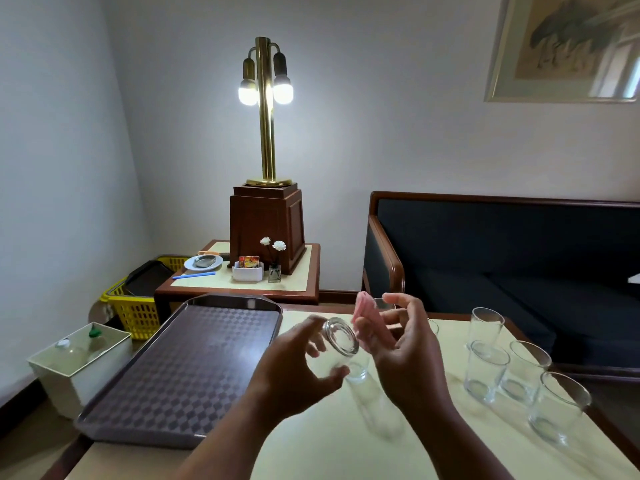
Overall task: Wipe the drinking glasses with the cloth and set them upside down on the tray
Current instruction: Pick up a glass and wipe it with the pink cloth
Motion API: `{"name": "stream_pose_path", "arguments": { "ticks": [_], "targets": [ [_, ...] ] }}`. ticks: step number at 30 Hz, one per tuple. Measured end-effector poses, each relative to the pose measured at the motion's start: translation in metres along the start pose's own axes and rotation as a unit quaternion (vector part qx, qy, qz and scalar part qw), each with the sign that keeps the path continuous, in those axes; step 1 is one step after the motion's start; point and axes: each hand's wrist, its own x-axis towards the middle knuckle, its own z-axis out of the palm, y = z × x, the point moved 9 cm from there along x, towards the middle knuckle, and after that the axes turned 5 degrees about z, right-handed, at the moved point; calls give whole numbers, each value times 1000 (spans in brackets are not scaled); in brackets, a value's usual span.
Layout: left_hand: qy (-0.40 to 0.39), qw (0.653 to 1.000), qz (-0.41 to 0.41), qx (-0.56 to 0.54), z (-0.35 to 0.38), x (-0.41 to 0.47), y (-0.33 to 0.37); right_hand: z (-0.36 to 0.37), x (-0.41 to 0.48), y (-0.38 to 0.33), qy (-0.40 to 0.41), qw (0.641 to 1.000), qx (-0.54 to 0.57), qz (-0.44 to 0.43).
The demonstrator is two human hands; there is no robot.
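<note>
A dark sofa (519, 258) with a wooden frame is seen behind the cream-topped bench (433, 455). The left part of the bench is taken up by a brown chequered tray (180, 368). Beyond its far end a smaller bench (304, 282) is set in the corner, and on it a brass lamp (266, 133) with two lit bulbs is raised on a wooden pedestal (266, 230). On the floor at left, one dark tray (147, 277) is lodged in a yellow basket (135, 313). Just beside the brown tray is a white box (79, 368), in which two capped bottles are kept, one cap green, one white. Four upright glasses (487, 327) are grouped closely at the bench's right. A fifth, the held glass (341, 341), is tilted in the air right of the tray, base toward the camera; the left grip (294, 358) is clamped on it with fingers and thumb curled. The right grip (398, 341) is closed on a pink cloth (367, 313), just beside that base. Behind this grip a further rim (381, 303) is partly hidden. On the smaller bench a plate (202, 263) bears a metal dish, a white holder (247, 273) is filled with packets, and a small vase (274, 273) carries two white flowers.
</note>
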Motion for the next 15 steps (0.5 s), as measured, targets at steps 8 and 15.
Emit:
{"name": "stream_pose_path", "arguments": {
  "ticks": [8,15],
  "targets": [
    [-9,999,-39,20,7,1,0,24,-6,-8,-115,993,10,-34],
    [-3,999,-36,30,8,2,14,12,1,-10,-57,993,-56,-83]
  ]
}}
